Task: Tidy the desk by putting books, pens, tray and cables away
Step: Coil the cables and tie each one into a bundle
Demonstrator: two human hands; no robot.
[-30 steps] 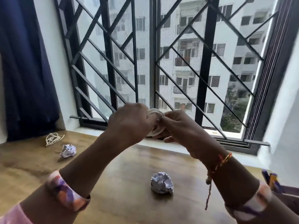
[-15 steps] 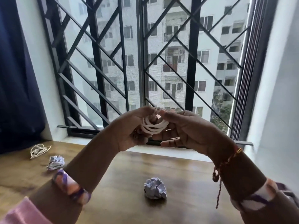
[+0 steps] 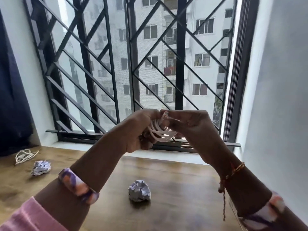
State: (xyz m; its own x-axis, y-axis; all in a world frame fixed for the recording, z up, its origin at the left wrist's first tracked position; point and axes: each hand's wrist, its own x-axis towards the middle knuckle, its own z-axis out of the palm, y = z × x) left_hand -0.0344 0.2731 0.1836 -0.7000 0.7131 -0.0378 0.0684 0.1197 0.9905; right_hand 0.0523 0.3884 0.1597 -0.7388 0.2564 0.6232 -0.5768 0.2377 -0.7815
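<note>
A coiled white cable (image 3: 160,133) hangs in loops between both hands, raised above the wooden desk (image 3: 175,184) in front of the window. My left hand (image 3: 141,130) grips the coil from the left, fingers curled round the loops. My right hand (image 3: 191,127) pinches the cable's upper end from the right. A second white cable (image 3: 25,155) lies loosely bundled at the desk's far left.
Two crumpled paper balls lie on the desk, one at the left (image 3: 41,167) and one in the middle (image 3: 139,192). A barred window (image 3: 133,72) runs along the desk's far edge. A dark curtain (image 3: 11,97) hangs at the left; a white wall (image 3: 280,97) stands at the right.
The coil has loosened from a tight ring into hanging loops, and my left hand has turned palm-up under it. The view has shifted right and slightly up.
</note>
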